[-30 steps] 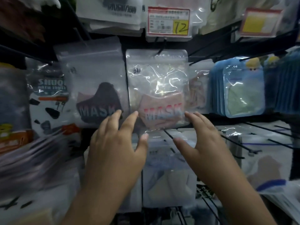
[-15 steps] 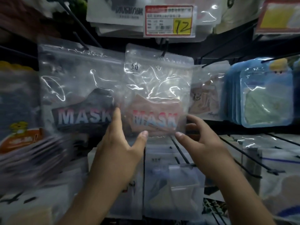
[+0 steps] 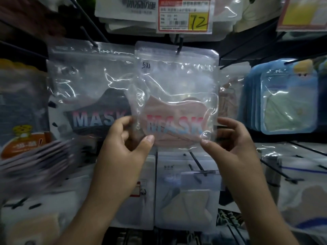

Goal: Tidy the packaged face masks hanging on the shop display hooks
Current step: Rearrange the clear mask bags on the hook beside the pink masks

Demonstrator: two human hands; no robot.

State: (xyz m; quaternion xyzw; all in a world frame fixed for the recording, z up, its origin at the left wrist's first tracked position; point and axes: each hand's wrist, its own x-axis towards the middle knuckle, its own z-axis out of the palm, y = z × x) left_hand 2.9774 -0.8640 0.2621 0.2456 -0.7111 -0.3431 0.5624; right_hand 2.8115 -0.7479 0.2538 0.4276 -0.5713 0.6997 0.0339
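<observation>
A clear packet with a pink mask printed "MASK" (image 3: 177, 96) hangs from a black hook (image 3: 179, 45) at the centre. My left hand (image 3: 123, 147) pinches its lower left corner between thumb and fingers. My right hand (image 3: 228, 144) pinches its lower right corner. Just to the left hangs a clear packet with a black "MASK" mask (image 3: 88, 96), partly behind the pink one. Both hands sit below the packet's middle, thumbs on its front.
A price tag marked 72 (image 3: 184, 14) hangs above. Blue packets with green masks (image 3: 286, 101) hang at the right. White and beige mask packets (image 3: 187, 193) fill the lower row. Bare black hooks (image 3: 276, 154) stick out at the right. Blurred packets (image 3: 31, 163) crowd the left.
Both hands have closed from spread fingers near the pink packet's bottom edge to pinching its lower corners. The view has moved closer to the display.
</observation>
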